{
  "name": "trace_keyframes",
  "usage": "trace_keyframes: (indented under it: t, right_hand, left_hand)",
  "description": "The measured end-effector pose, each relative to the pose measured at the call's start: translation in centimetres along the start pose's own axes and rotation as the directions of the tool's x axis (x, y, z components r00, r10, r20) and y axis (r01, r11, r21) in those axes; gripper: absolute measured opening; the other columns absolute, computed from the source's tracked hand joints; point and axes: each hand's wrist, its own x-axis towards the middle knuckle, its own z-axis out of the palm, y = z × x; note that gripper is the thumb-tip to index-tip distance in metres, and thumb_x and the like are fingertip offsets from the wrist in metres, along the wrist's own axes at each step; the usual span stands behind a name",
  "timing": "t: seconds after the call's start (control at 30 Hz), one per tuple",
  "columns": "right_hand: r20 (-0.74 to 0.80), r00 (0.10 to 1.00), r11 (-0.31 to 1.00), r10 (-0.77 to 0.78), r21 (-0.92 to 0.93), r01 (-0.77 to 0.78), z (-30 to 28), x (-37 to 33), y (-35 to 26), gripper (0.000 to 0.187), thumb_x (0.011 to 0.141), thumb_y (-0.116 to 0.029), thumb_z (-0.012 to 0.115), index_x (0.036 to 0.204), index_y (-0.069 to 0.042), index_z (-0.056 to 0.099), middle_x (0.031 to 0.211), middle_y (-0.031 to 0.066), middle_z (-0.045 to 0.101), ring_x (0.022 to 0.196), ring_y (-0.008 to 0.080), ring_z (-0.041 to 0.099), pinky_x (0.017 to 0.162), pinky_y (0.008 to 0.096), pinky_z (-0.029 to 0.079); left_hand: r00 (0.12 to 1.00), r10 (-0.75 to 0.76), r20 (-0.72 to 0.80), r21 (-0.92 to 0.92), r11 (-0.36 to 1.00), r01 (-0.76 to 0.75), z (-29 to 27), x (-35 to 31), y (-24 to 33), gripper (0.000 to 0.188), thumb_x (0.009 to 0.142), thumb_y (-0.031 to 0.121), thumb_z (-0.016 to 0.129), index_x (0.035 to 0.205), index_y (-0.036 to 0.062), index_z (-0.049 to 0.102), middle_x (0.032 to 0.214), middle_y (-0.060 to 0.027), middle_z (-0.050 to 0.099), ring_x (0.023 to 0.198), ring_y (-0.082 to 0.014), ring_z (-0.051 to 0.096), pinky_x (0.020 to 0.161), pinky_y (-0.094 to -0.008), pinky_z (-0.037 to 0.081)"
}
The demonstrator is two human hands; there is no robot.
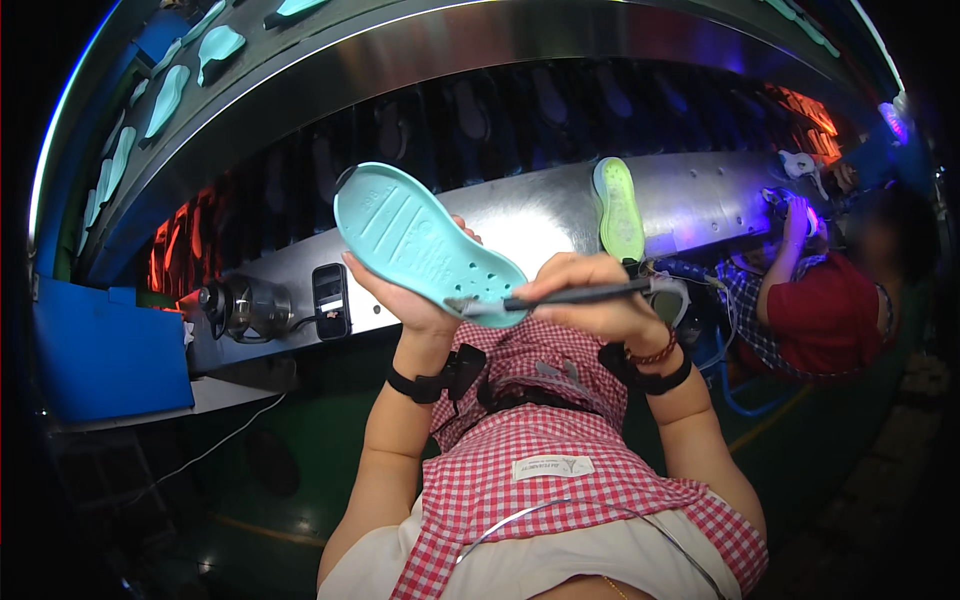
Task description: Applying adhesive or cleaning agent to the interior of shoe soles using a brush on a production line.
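Observation:
My left hand [405, 295] holds a turquoise shoe sole [425, 243] from below, its grooved underside turned up toward me. My right hand [592, 300] grips a thin dark brush [560, 296] lying almost level, with its tip touching the near end of the sole. Both wrists wear black bands, and the right one also has a beaded bracelet. A red-and-white checked apron [560, 470] covers my lap beneath the hands.
A long metal conveyor ledge [540, 215] runs behind the hands, with a yellow-green sole [619, 208] standing on it. A small fan [240, 308] and a phone [331, 300] sit at the left. A blue bin [105, 355] stands far left. Another person in red [835, 305] works at the right. Turquoise soles [170, 95] ride the upper belt.

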Motion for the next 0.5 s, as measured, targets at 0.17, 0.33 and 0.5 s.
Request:
trace_keyframes:
  t: [0.17,0.33,0.5]
  right_hand:
    - [0.021,1.000,0.967,-0.012,0.257,0.006,-0.5,-0.6,-0.2,0.022,0.070,0.001,0.068,0.092,0.000,0.065,0.085,0.0111,0.064,0.079,0.0149,0.060,0.071,0.0252,0.048]
    - [0.037,0.999,0.997,0.040,0.062,-0.042,0.0,-0.4,0.3,0.020,0.070,0.000,0.068,0.090,0.000,0.066,0.086,0.0097,0.064,0.081,0.0150,0.058,0.074,0.0264,0.047]
    - [-0.053,0.976,0.828,0.212,0.539,-0.150,0.0,-0.7,2.4,0.019,0.076,0.002,0.062,0.094,0.004,0.061,0.090,0.0150,0.063,0.089,0.0214,0.060,0.079,0.0290,0.050]
  left_hand:
    - [0.999,0.042,0.029,0.033,0.999,-0.043,0.0,-0.2,1.2,0.090,0.076,0.074,0.007,0.114,0.0041,0.048,0.088,-0.0184,0.058,0.074,-0.0298,0.058,0.068,-0.0412,0.048]
    - [0.997,0.076,0.034,0.096,0.992,-0.079,0.0,-0.1,1.3,0.089,0.076,0.075,0.007,0.114,0.0050,0.047,0.089,-0.0187,0.058,0.074,-0.0298,0.058,0.067,-0.0406,0.049]
    - [0.991,0.001,0.131,0.083,0.996,-0.012,0.6,-0.4,2.0,0.086,0.079,0.073,0.011,0.121,0.0057,0.043,0.098,-0.0210,0.057,0.084,-0.0320,0.058,0.074,-0.0431,0.049]
